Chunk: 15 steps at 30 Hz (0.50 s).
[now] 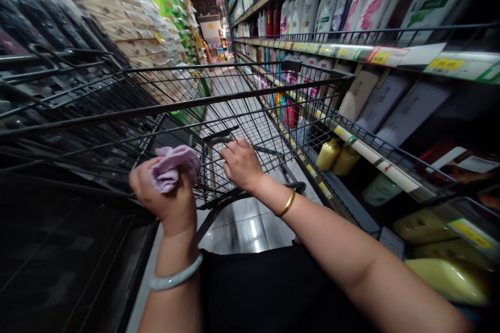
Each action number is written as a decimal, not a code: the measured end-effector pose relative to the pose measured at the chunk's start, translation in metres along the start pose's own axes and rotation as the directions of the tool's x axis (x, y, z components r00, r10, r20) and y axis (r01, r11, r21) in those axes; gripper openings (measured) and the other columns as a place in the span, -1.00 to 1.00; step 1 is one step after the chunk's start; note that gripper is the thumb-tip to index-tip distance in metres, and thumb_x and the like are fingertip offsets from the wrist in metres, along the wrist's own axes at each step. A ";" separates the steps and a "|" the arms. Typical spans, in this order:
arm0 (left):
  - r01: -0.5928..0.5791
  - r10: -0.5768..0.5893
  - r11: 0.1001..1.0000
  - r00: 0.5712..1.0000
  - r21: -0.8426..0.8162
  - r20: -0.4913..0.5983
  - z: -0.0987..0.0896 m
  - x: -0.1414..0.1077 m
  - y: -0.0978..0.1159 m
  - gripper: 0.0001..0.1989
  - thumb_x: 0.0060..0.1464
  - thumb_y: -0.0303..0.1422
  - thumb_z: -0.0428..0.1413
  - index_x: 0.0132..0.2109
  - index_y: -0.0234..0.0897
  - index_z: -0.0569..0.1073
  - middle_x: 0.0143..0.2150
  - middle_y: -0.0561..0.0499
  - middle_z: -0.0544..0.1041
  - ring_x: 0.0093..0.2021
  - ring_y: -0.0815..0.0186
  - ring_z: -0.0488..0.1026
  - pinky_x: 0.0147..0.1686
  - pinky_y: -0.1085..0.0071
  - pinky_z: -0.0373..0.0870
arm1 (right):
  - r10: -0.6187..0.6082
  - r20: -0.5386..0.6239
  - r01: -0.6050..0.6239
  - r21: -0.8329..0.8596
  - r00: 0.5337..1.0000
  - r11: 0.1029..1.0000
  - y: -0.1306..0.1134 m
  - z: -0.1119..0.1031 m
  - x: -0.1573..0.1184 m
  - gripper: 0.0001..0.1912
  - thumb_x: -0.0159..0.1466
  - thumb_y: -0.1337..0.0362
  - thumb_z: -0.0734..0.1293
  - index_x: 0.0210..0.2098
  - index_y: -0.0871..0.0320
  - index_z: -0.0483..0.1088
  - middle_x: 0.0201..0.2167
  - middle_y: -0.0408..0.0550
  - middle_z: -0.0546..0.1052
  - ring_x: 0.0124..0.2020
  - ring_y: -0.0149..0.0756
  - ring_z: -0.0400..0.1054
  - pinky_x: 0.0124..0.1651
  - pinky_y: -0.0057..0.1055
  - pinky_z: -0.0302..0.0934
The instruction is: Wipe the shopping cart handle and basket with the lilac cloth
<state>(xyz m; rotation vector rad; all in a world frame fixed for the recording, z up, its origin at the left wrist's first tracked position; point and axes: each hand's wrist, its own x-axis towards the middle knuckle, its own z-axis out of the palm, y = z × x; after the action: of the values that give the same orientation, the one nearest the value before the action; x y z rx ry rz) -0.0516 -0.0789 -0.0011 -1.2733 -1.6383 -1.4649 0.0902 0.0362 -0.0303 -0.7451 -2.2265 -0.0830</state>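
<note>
My left hand is closed around a crumpled light purple cloth, which bulges out over the fingers. It is up against the near left side of a black wire shopping cart. My right hand has its fingers curled over the near end of the cart's wire frame; the fingertips are partly hidden. A pale bangle circles my left wrist, and a gold bracelet my right. Inside the cart's wire walls no goods can be made out.
Shelves with shampoo bottles and price tags run along the right, close to the cart. Yellow bottles stand low there. Stacked packages line the left. The tiled aisle floor stretches ahead between them.
</note>
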 end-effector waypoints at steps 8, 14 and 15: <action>-0.116 0.128 0.991 0.965 -0.064 0.228 0.017 -0.013 0.021 -0.80 0.15 -0.24 0.22 -0.13 -0.23 0.47 -0.15 -0.11 0.55 -0.07 0.12 0.44 -0.02 0.18 0.36 | 0.023 0.023 -0.023 -0.002 0.999 1.000 -0.001 0.001 0.001 -0.78 0.42 0.23 0.25 -0.09 0.17 0.51 -0.12 0.10 0.50 0.01 -0.02 0.17 0.04 -0.14 0.17; -0.059 0.066 0.997 0.987 -0.053 0.148 0.009 -0.006 0.016 -0.79 0.13 -0.28 0.19 -0.11 -0.23 0.45 -0.11 -0.11 0.55 -0.01 0.11 0.43 0.05 0.17 0.35 | 0.015 0.034 -0.014 -0.014 0.999 1.000 -0.001 -0.002 0.001 -0.79 0.38 0.30 0.29 -0.05 0.17 0.50 -0.12 0.10 0.49 0.02 -0.03 0.16 0.07 -0.14 0.16; -0.058 0.065 0.997 0.981 -0.043 0.183 0.013 -0.008 0.015 -0.79 0.12 -0.26 0.19 -0.12 -0.23 0.45 -0.11 -0.11 0.55 -0.03 0.11 0.44 0.03 0.18 0.36 | 0.012 0.032 -0.012 -0.014 0.999 1.000 -0.001 -0.002 0.001 -0.80 0.38 0.29 0.29 -0.07 0.17 0.50 -0.11 0.10 0.49 0.02 -0.03 0.17 0.07 -0.14 0.16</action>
<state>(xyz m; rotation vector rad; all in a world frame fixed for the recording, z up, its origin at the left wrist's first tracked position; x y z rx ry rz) -0.0331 -0.0699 -0.0054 -1.5061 -1.6792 -1.3815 0.0901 0.0351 -0.0282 -0.7721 -2.2535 -0.0815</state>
